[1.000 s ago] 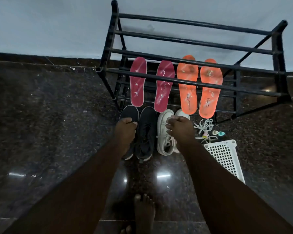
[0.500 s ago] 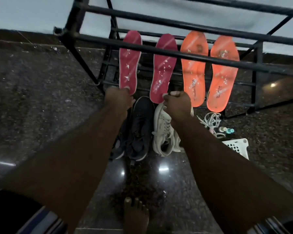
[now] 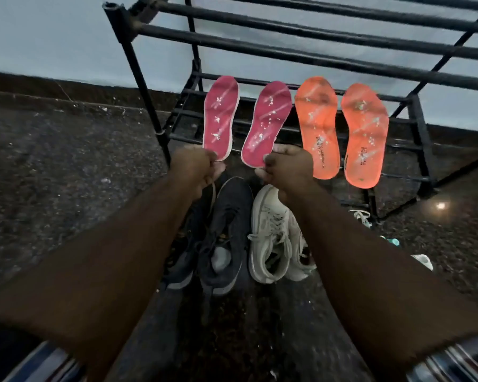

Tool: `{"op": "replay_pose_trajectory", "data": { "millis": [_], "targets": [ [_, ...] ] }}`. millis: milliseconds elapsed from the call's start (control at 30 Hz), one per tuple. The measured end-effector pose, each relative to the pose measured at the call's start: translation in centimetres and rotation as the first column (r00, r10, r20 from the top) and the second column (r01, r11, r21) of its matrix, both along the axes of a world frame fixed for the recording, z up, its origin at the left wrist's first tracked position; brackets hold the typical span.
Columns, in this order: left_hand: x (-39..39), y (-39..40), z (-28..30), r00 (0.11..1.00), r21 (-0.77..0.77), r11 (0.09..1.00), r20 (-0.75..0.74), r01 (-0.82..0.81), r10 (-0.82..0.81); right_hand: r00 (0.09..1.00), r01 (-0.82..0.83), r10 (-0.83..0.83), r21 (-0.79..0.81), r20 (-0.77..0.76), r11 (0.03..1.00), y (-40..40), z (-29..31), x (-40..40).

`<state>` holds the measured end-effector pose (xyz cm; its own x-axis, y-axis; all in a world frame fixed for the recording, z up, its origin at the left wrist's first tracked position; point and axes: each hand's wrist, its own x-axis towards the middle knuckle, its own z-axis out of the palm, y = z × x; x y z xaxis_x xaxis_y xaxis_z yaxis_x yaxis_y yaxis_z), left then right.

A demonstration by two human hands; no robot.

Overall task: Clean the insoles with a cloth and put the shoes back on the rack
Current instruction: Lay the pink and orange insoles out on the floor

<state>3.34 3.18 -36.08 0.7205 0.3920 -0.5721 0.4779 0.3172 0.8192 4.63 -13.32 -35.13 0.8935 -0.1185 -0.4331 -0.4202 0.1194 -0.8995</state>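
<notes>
- Stood against the pale wall: a black metal shoe rack of round bars (image 3: 301,55), its lower bars propping four insoles upright in a row.
- Lay beneath everything: a dark speckled polished stone floor (image 3: 66,166), with a bright light reflection off to the right.
- Sat on the floor just in front of the rack: a pair of dark navy knit sneakers (image 3: 226,235) and, touching them on the right, a pair of off-white laced sneakers (image 3: 271,238), all without insoles and not yet back on the rack.
- Leaned side by side at the right of the row: two orange foam insoles (image 3: 342,128) flecked with pale dirt, untouched.
- Leaned at the left: two magenta foam insoles (image 3: 246,122), equally speckled (so cleaning looked barely begun).
- Moved up from the shoe tops within the last second: the left hand (image 3: 193,166), now curled and pinching the heel end of the left magenta insole.
- Likewise risen from the white sneakers: the right hand (image 3: 284,169), fingers curled round the heel of the second magenta insole.
- Suggested by both grips: the magenta pair about to be lifted off for wiping.
- Seen nowhere in view: any cloth.
- Scattered at the far right: loose white laces (image 3: 362,216), partly hidden.
</notes>
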Motion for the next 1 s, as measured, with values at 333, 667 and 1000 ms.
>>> {"op": "replay_pose_trajectory", "data": {
  "millis": [333,667,1000],
  "targets": [
    [-11.5,-2.0,1.3,0.986,0.055,0.998,0.157,0.043,-0.051,0.983,-0.014,0.001,0.069,0.183,0.998,-1.9,2.2,-11.6],
    [-35.7,-8.5,-1.4,0.960,-0.040,0.960,0.055,0.278,-0.276,0.983,0.093,-0.101,0.059,0.150,0.994,-9.6,3.0,-37.8],
    [-43.9,-8.5,-8.3,0.946,-0.097,0.964,-0.188,0.248,-0.263,0.997,0.022,-0.024,-0.025,-0.078,0.999,-8.6,-4.2,-45.7]
  ]
}}
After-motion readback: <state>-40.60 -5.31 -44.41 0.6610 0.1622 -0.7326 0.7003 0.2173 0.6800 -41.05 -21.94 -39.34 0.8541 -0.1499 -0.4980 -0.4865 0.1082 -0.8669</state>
